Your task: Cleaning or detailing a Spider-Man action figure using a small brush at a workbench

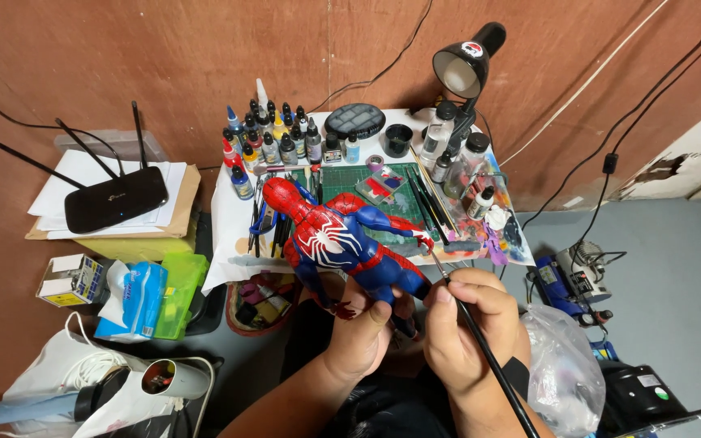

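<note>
Brown walls close in behind a small white work table (229, 212) crowded with paint bottles (273, 134), a green cutting mat (342, 182) and a black desk lamp (464, 69). Over its front edge, the left hand (363, 337) grips a red and blue action figure (338, 239) by the legs, fingers curled tight around them, thumb pressed on the near thigh; the figure tilts head-up toward the bottles. The right hand (464, 324) sits just beside it, fingers pinched together on a thin black paintbrush (488, 353), whose tip meets the figure's outstretched hand. The brush's back end runs out of view at the bottom edge. Lower legs of the figure are hidden behind the left fingers. Left of the table, a black router (115, 199) rests on papers atop a box
</note>
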